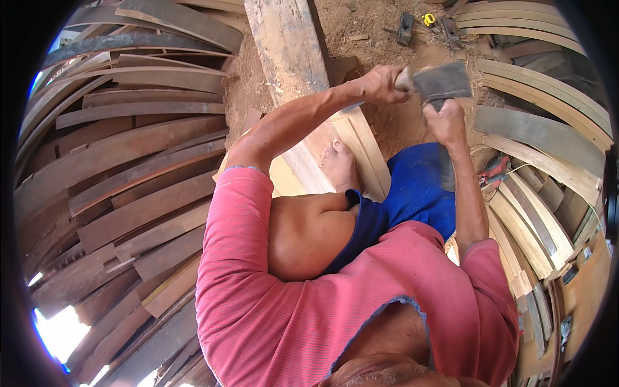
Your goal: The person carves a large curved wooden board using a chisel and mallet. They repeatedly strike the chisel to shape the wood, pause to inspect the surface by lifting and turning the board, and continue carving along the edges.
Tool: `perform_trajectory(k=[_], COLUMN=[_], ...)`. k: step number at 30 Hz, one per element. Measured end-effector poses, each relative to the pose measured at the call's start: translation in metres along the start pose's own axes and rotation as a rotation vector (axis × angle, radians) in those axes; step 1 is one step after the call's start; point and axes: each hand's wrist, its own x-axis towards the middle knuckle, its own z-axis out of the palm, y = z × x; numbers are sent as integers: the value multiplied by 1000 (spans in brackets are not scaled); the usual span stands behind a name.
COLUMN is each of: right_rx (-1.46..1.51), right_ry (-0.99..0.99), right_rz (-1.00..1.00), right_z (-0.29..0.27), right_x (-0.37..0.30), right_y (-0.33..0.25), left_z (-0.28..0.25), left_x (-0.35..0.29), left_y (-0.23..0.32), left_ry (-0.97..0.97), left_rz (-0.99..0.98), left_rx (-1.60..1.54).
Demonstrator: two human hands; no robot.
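My left hand (385, 84) is closed around the pale wooden handle (404, 79) of what looks like a chisel. A grey-blue strip (351, 108) under the wrist seems to be its blade. In my right hand (445, 120) is the dark handle of a hatchet-like tool; its broad dark grey head (445, 81) is blurred by motion and is right beside the chisel's handle end. Pale boards (369, 145) lie below my left hand. My bare foot (339, 162) presses on the pale wood. Where the blade meets the wood is hidden by my arm.
A weathered thick beam (284, 48) runs away from me over sawdust. Stacked curved planks (155, 145) line the left, and more planks (535, 97) the right. A yellow tape measure (429, 20) and a dark block-like tool (405, 29) lie ahead. A red power tool (495, 171) sits at right.
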Motion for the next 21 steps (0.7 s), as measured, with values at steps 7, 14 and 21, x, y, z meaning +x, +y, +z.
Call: perform_trajectory(k=[7, 14, 21], right_rx=[424, 467, 474], right_ry=[2, 130, 224], right_rz=[137, 142, 32], right_z=[-3, -33, -56], right_x=[-14, -11, -8], right_y=[6, -4, -18], left_z=[-21, -19, -17], left_x=[-23, -15, -27], left_y=[16, 26, 22], left_ry=[97, 158, 179], left_rz=[-20, 60, 48], left_rx=[-45, -98, -114])
